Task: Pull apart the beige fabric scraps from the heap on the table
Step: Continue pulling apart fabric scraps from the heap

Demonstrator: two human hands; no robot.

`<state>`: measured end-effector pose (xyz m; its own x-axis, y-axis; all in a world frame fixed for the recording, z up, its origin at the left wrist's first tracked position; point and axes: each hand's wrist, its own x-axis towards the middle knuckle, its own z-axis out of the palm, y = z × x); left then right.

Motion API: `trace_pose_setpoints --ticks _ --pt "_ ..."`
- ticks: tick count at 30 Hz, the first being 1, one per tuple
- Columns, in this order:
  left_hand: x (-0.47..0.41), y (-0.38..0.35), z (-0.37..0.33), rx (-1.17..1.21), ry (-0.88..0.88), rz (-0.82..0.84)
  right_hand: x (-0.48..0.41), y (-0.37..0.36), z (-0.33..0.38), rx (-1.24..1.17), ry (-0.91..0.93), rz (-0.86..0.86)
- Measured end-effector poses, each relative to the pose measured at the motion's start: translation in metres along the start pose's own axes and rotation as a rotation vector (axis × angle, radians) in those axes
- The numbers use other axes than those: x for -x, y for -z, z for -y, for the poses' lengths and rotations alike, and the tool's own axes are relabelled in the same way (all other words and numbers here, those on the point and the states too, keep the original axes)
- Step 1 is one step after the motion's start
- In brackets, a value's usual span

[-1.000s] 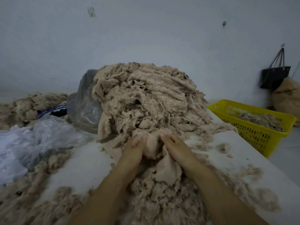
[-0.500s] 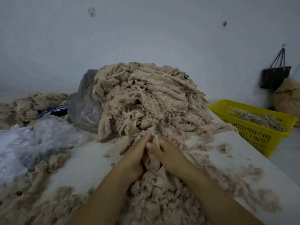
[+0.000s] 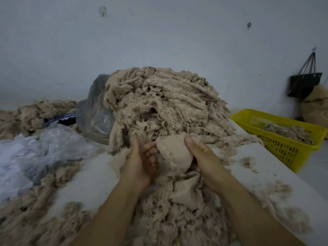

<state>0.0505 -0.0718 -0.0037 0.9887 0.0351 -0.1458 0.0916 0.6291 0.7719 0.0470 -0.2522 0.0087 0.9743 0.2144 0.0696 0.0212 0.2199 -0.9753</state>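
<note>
Sprawling over the white table (image 3: 92, 176) beneath a bare pale wall (image 3: 159, 41), the fluffy beige heap (image 3: 165, 107) dominates; a yellow lattice basket (image 3: 284, 144) sits right. Now the left hand (image 3: 140, 164) and right hand (image 3: 204, 160) pinch one smooth, frayed scrap (image 3: 174, 153) at the heap's near foot.

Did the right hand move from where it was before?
Yes. The right hand, gripping a beige fabric scrap, has shifted right toward the yellow basket and apart from the left hand.
</note>
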Motion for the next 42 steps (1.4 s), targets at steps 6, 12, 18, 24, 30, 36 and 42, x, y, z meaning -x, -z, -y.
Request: trace_pose_setpoints --ticks 6,12,18,24,30,36,42 --pt "0.019 -0.012 0.013 -0.76 -0.12 0.254 -0.006 -0.003 -0.004 -0.086 0.076 -0.213" --pt "0.023 -0.01 0.022 -1.172 -0.283 0.373 -0.012 0.011 0.001 -0.231 0.122 -0.347" --pt "0.026 -0.011 -0.007 -0.177 0.012 0.288 -0.019 0.024 -0.004 -0.179 0.04 -0.512" --pt "0.023 -0.011 -0.01 0.074 -0.017 0.302 -0.008 0.008 -0.005 0.183 0.1 -0.364" --pt "0.021 -0.015 0.003 -0.278 -0.179 0.169 0.008 -0.019 -0.002 0.112 0.133 0.139" --pt "0.026 -0.021 0.003 -0.449 -0.225 0.026 0.01 -0.018 -0.007 0.561 0.085 -0.004" --pt "0.01 0.004 -0.009 -0.767 -0.516 -0.41 -0.002 0.037 0.021 -0.761 0.317 -0.483"
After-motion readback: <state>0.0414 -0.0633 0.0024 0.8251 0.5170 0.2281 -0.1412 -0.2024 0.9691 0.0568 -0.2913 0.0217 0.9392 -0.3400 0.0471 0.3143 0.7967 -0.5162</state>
